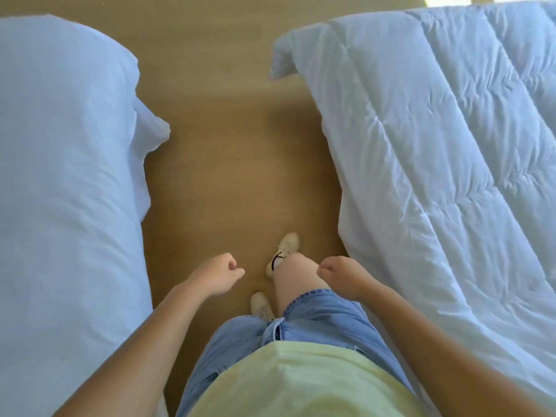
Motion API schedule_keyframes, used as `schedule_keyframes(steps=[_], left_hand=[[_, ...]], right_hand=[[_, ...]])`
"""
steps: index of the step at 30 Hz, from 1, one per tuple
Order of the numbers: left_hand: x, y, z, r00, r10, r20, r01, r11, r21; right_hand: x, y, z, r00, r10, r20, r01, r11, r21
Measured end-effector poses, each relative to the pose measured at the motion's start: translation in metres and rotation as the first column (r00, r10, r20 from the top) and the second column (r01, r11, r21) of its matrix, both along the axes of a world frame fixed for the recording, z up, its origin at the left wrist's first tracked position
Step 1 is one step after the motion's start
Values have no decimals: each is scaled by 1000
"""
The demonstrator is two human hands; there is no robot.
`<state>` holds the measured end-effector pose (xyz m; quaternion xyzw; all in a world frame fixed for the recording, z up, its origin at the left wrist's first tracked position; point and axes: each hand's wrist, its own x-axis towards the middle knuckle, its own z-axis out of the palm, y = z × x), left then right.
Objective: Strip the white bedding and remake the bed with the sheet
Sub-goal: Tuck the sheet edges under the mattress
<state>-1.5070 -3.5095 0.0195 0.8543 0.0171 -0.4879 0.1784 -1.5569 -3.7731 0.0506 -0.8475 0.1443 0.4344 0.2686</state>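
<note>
White bedding count: 2 pieces. Quilted white duvet (436, 139) fills the right side of the view, stitched in long channels and creased, with its near-top corner (288, 55) folded over and sticking out above the floor. Smooth white bedding (66, 164) fills the left side, lightly wrinkled, with one loose flap (153, 130) hanging off its edge; can't tell whether it's a sheet or a cover. The two pieces are well apart, with an aisle between them. Hands: 2, both in the aisle, neither touching any bedding. Left hand (215, 275) has its fingers curled in toward the palm with the thumb against them, gripping nothing. Right hand (341, 275) is the same, curled and empty, near the duvet's lower edge but clear of it. Both forearms bare. Shoes: 2, pale; front shoe (285, 251) is ahead with a bare knee above it, rear shoe (261, 305) sits further back, partly under the blue denim shorts (316, 320). One pale yellow-green shirt (301, 380) at the bottom edge. Surface: tan floor (228, 145), plain, shaded in the middle and lighter toward the top. Room: only a bright strip of light (451, 0) along the top right edge; bed frames and walls are out of view.
</note>
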Motion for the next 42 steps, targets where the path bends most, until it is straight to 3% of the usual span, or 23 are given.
schedule_keyframes(steps=[3, 8, 17, 20, 23, 26, 31, 34, 42], left_hand=[[52, 8, -10, 997, 60, -51, -61, 998, -16], [176, 29, -13, 988, 89, -130, -89, 996, 2], [455, 41, 5, 939, 343, 18, -341, 937, -71], [542, 30, -5, 946, 325, 5, -324, 943, -77], [647, 26, -11, 975, 178, 132, -176, 984, -29], [769, 25, -2, 987, 140, 84, -135, 989, -61], [958, -22, 11, 962, -265, 65, 263, 964, 32], [1046, -89, 4, 912, -408, 43, 407, 913, 19], [1215, -309, 11, 932, -361, 11, 359, 923, -137]], right_hand=[[67, 17, -11, 993, 117, -6, -117, 993, 8], [231, 25, -23, 992, 122, 34, -125, 985, 116], [509, 43, -19, 934, 350, -79, -341, 934, 107], [605, 40, -23, 969, 239, -55, -234, 968, 91], [699, 25, -23, 999, 32, 9, -33, 997, 73], [775, 6, -12, 980, -181, 86, 177, 983, 48], [864, -32, 2, 914, -404, 27, 400, 911, 101], [921, -65, -1, 856, -515, 41, 506, 851, 139], [1080, -236, 5, 745, -656, 121, 640, 754, 144]])
